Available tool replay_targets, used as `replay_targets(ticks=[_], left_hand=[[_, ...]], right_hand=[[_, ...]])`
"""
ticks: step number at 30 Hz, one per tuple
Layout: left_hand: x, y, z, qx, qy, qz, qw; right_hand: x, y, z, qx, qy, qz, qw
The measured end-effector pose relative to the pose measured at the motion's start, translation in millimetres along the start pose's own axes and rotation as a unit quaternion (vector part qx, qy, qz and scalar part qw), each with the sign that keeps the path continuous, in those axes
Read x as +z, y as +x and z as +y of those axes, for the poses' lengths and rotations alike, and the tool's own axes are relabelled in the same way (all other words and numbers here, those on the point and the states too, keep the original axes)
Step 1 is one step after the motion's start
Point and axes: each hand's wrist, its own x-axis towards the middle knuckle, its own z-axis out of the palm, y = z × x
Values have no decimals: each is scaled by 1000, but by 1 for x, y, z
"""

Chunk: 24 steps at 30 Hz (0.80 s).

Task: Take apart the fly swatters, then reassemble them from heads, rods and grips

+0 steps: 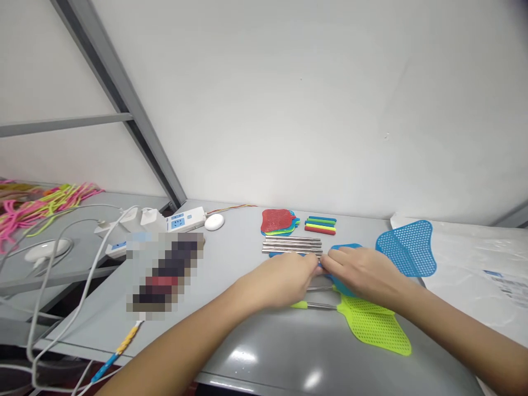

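My left hand (291,278) and my right hand (363,269) meet over the table, both closed, at a blue fly swatter. A bit of blue shows between the fingertips, and a blue handle end (274,254) sticks out past my left hand. Blue mesh (345,286) shows under my right hand; which swatter it belongs to is hard to tell. Yellow-green fly swatters (377,324) with metal rods lie just below the hands. Behind them are several bare metal rods (291,243), stacked swatter heads (277,221) and coloured handles (320,229).
Another blue mesh head (406,250) lies at the right, by white plastic sheeting (474,269). To the left are a pixelated object (167,275), a power strip (185,220), a round white device (214,221) and loose cables (93,275). A wall (309,110) rises behind the table.
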Motion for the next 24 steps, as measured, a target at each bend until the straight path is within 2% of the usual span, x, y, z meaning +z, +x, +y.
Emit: replay_targets(ticks=[2, 3, 4, 7, 8, 9, 10, 11, 13, 14, 15, 16, 18, 20, 24], left_hand=[[-1, 1, 2, 1, -119, -44, 992], [-2, 3, 1, -6, -197, -85, 977], [-3, 5, -2, -22, -282, -137, 949], [-4, 8, -14, -91, -483, -287, 822], [-4, 8, -18, -103, -510, -307, 797], [-4, 8, -21, -104, -516, -303, 795], [-3, 7, -22, -98, -500, -273, 816], [-2, 6, -21, -89, -459, -217, 857], [4, 4, -16, -63, -299, -56, 950], [7, 3, -13, -48, -189, 28, 980], [10, 3, -10, -36, -75, 94, 992], [13, 3, -7, -25, 27, 141, 989], [16, 3, -3, -7, 152, 184, 971], [17, 2, -2, 2, 179, 180, 967], [13, 0, -4, -32, 119, 100, 987]], right_hand=[[-1, -5, 2, -38, -23, 24, 999], [-1, -6, 3, -57, -33, 36, 997], [-1, -7, 4, -75, -43, 47, 995], [1, -3, 4, -107, -67, 75, 989], [3, -1, 4, -105, -71, 83, 988], [5, 1, 3, -97, -71, 87, 989], [8, 3, 2, -82, -66, 86, 991], [10, 5, 0, -59, -60, 82, 993], [15, 7, -2, -5, -42, 66, 997], [16, 7, -3, 21, -34, 57, 998], [17, 7, -4, 44, -26, 53, 997], [16, 7, -5, 62, -21, 53, 996], [15, 6, -5, 84, -18, 59, 995], [16, 4, -4, 84, -22, 71, 994], [26, 4, -2, 45, -34, 92, 994]])
